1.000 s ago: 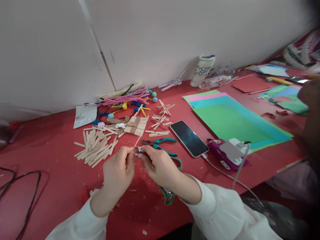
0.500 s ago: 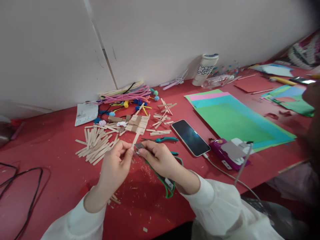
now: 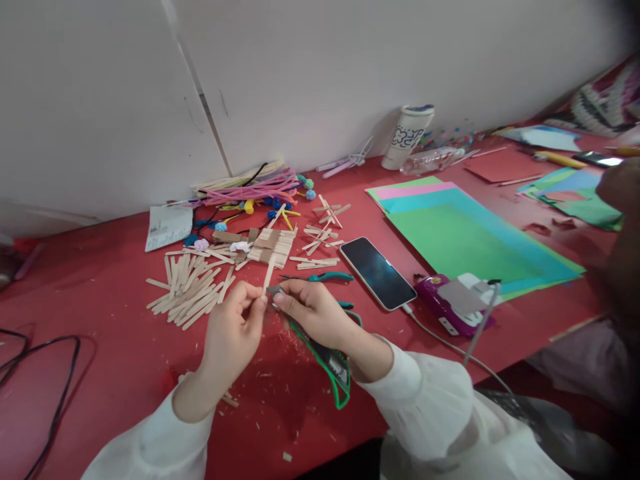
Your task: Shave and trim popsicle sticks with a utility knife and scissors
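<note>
hands are nudging left a little; left hand (image 3: 234, 335) is pinching the craft stick (image 3: 269, 275) above the surface (image 3: 100, 300), right hand (image 3: 314, 313) is clamping its grip on a cutter (image 3: 275, 291) against it. light, stiff, snappable, probably best held near the cut.

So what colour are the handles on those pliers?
Teal; the head view shows the pliers beside the phone.

sticks (image 3: 187, 290) left of hands, phone (image 3: 377, 273) right, papers (image 3: 465, 237) beyond
</note>
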{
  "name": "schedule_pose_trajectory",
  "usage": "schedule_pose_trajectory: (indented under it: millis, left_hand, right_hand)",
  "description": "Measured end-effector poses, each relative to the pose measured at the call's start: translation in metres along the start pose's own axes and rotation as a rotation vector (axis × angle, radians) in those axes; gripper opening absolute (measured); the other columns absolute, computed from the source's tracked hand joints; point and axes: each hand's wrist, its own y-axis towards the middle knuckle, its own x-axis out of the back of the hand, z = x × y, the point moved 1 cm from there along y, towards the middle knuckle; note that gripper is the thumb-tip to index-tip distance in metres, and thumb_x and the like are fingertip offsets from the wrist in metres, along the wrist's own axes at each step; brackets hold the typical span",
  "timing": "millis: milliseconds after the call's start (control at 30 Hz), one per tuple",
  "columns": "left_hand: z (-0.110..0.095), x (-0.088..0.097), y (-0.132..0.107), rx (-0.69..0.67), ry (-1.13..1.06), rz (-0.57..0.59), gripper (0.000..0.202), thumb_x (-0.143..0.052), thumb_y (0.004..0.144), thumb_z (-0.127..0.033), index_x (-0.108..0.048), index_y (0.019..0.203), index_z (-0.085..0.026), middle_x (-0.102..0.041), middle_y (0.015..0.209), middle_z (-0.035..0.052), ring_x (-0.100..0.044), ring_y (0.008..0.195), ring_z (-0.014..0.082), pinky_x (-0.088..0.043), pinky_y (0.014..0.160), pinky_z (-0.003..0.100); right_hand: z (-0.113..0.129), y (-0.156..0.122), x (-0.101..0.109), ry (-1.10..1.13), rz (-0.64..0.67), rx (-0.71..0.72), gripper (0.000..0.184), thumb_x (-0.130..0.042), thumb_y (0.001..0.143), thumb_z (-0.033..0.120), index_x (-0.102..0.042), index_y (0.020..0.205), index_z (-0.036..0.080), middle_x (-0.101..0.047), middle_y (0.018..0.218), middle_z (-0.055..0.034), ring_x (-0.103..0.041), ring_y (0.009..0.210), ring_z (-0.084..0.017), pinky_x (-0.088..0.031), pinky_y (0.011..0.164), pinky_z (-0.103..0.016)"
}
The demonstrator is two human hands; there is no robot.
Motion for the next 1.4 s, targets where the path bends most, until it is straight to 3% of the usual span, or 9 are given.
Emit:
schedule_pose_trajectory:
  millis: [133, 233, 433, 533, 633, 833, 933, 1167, 1400]
  left_hand:
    - [-0.005, 0.006, 0.004, 0.042, -0.134, 0.035, 0.02, -0.05, 0.083, -0.039, -0.051, 0.075, -0.021, -0.065, 0.057, -0.0001, -0.063, 0.049, 0.0159, -0.051, 0.05, 0.026]
    - [-0.01, 0.009, 0.006, 0.113, -0.284, 0.055, 0.02, -0.055, 0.079, -0.039, -0.052, 0.072, -0.021, -0.065, 0.055, -0.0006, -0.063, 0.047, 0.0152, -0.052, 0.049, 0.026]
    - [-0.01, 0.007, 0.006, 0.142, -0.298, 0.016, 0.021, -0.059, 0.076, -0.04, -0.053, 0.073, -0.021, -0.063, 0.054, -0.0023, -0.062, 0.047, 0.0154, -0.051, 0.048, 0.026]
    - [-0.008, 0.006, 0.003, 0.102, -0.221, 0.009, 0.02, -0.056, 0.079, -0.04, -0.055, 0.076, -0.02, -0.065, 0.057, -0.0012, -0.063, 0.05, 0.0159, -0.05, 0.049, 0.025]
    - [-0.007, 0.008, 0.004, 0.059, -0.16, 0.028, 0.018, -0.054, 0.08, -0.038, -0.056, 0.075, -0.02, -0.064, 0.057, -0.001, -0.063, 0.052, 0.0158, -0.048, 0.05, 0.025]
    - [-0.003, 0.016, 0.012, 0.079, -0.232, 0.249, 0.016, -0.055, 0.078, -0.034, -0.052, 0.07, -0.02, -0.061, 0.055, -0.0027, -0.056, 0.047, 0.012, -0.044, 0.048, 0.023]
    - [0.0, 0.016, 0.013, 0.096, -0.257, 0.276, 0.016, -0.055, 0.078, -0.034, -0.051, 0.071, -0.02, -0.06, 0.055, -0.0032, -0.055, 0.046, 0.0112, -0.044, 0.048, 0.022]
    - [0.0, 0.013, 0.011, 0.109, -0.282, 0.25, 0.015, -0.056, 0.078, -0.033, -0.051, 0.072, -0.02, -0.061, 0.055, -0.0034, -0.058, 0.049, 0.0116, -0.046, 0.05, 0.022]
    - [-0.003, 0.016, 0.013, 0.126, -0.347, 0.237, 0.015, -0.056, 0.077, -0.032, -0.051, 0.071, -0.019, -0.063, 0.056, -0.003, -0.058, 0.047, 0.0108, -0.046, 0.049, 0.022]
  right_hand:
    - [-0.005, 0.004, -0.001, 0.249, 0.096, -0.082, 0.033, -0.051, 0.088, 0.049, -0.053, 0.077, 0.018, -0.053, 0.055, 0.0047, -0.043, 0.044, -0.008, -0.034, 0.043, -0.019]
    - [-0.004, 0.005, -0.002, 0.297, 0.11, -0.053, 0.036, -0.05, 0.087, 0.054, -0.053, 0.079, 0.018, -0.053, 0.056, 0.0045, -0.045, 0.045, -0.008, -0.034, 0.044, -0.02]
    - [0.003, -0.003, -0.003, -0.131, -0.093, 0.129, 0.021, -0.046, 0.091, 0.029, -0.05, 0.074, 0.02, -0.052, 0.059, 0.0032, -0.047, 0.051, -0.01, -0.034, 0.05, -0.021]
    - [0.005, -0.006, -0.004, -0.283, -0.14, 0.155, 0.019, -0.045, 0.091, 0.026, -0.051, 0.074, 0.02, -0.05, 0.058, 0.0035, -0.044, 0.049, -0.01, -0.031, 0.048, -0.021]
    - [0.005, -0.007, -0.003, -0.348, -0.118, 0.144, 0.018, -0.044, 0.092, 0.024, -0.052, 0.077, 0.019, -0.052, 0.058, 0.0025, -0.045, 0.048, -0.01, -0.032, 0.048, -0.021]
    - [-0.001, -0.008, -0.001, -0.669, -0.018, 0.208, 0.014, -0.042, 0.093, 0.019, -0.056, 0.091, 0.015, -0.064, 0.069, -0.0055, -0.056, 0.054, -0.015, -0.031, 0.051, -0.023]
    - [-0.002, -0.008, -0.002, -0.722, 0.002, 0.2, 0.015, -0.042, 0.094, 0.018, -0.056, 0.092, 0.015, -0.064, 0.068, -0.0054, -0.055, 0.053, -0.015, -0.029, 0.051, -0.024]
    - [0.0, -0.002, -0.003, -0.263, -0.029, 0.12, 0.021, -0.044, 0.091, 0.024, -0.049, 0.07, 0.019, -0.051, 0.061, 0.0012, -0.046, 0.054, -0.011, -0.033, 0.052, -0.022]
    - [-0.004, 0.003, -0.003, 0.226, 0.103, -0.041, 0.031, -0.05, 0.089, 0.044, -0.055, 0.075, 0.017, -0.053, 0.057, 0.0035, -0.043, 0.047, -0.008, -0.032, 0.045, -0.02]
